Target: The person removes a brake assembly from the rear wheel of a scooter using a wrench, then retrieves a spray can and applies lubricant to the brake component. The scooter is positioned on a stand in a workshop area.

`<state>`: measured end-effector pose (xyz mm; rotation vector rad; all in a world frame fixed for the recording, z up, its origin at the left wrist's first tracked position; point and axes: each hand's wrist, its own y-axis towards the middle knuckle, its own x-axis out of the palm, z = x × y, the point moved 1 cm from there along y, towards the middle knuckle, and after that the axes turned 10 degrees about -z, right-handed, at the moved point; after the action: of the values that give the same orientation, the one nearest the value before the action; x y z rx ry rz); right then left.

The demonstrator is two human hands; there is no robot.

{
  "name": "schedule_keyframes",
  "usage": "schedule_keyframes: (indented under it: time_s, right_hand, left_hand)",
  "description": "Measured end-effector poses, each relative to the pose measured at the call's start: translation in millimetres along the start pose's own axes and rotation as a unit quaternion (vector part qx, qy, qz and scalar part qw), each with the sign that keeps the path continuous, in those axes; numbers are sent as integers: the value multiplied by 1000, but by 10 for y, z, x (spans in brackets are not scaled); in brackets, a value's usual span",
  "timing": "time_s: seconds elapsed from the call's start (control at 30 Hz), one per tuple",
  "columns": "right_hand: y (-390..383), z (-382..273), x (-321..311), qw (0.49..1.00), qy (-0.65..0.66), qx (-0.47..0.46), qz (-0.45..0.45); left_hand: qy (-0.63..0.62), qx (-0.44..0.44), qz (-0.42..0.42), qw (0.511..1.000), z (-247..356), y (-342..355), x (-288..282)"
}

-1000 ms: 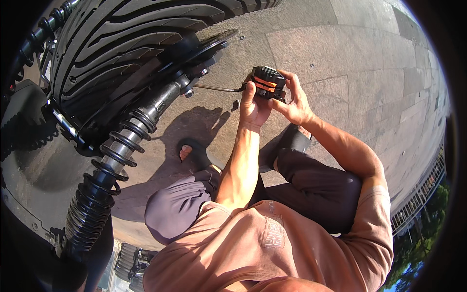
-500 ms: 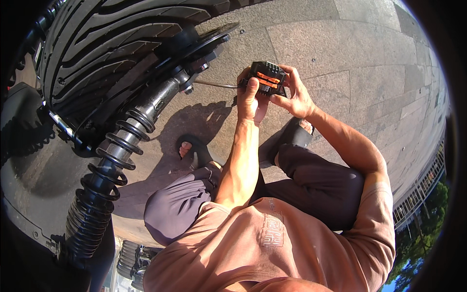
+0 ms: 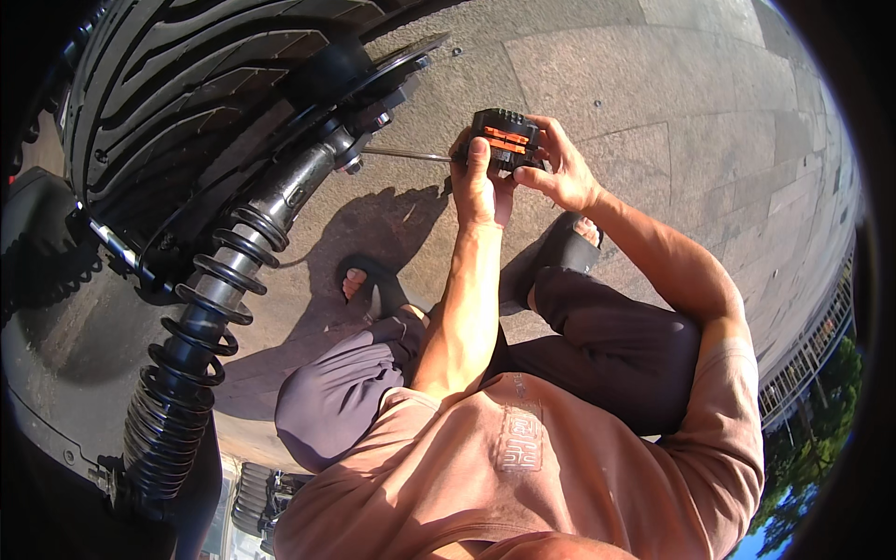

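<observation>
A black brake caliper with two orange strips across its face is held up in front of me. My left hand is closed round its left side, the thumb pressed along the front. From the right, my right hand grips it too, with thumb and fingers on its edge. A thin metallic brake hose runs from the caliper's left side toward the brake disc. The caliper hangs apart from the disc; its back is hidden by my hands.
To the left stand a large treaded tyre and a black coil-spring shock absorber. Grey stone paving spreads below and to the right. My sandalled feet are under my arms. A railing and trees lie at the far right.
Caliper and both hands have shifted slightly left in the picture, along with the surroundings. My grip looks the same, with the caliper turned only a little, if at all.
</observation>
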<state>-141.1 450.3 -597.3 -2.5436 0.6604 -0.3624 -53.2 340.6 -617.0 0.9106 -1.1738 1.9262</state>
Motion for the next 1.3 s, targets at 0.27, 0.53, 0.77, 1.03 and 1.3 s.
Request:
schedule_keyframes:
  time_s: [0.27, 0.53, 0.77, 1.03, 1.3]
  right_hand:
    - [-10, -48, 25, 1000, 5, 5, 6]
    - [212, -22, -63, 998, -36, 47, 17]
    - [545, 5, -149, 987, -159, 37, 12]
    - [691, 40, -168, 983, -176, 51, -1]
    - [752, 110, -209, 979, -204, 12, -5]
  left_hand:
    - [19, -19, -15, 1000, -8, -31, -41]
    - [-89, -88, 66, 990, -128, 35, -132]
    - [-51, -110, 172, 978, -103, 16, -127]
    - [-102, -92, 248, 959, -92, -21, -225]
    - [-76, -96, 275, 954, -90, -24, -308]
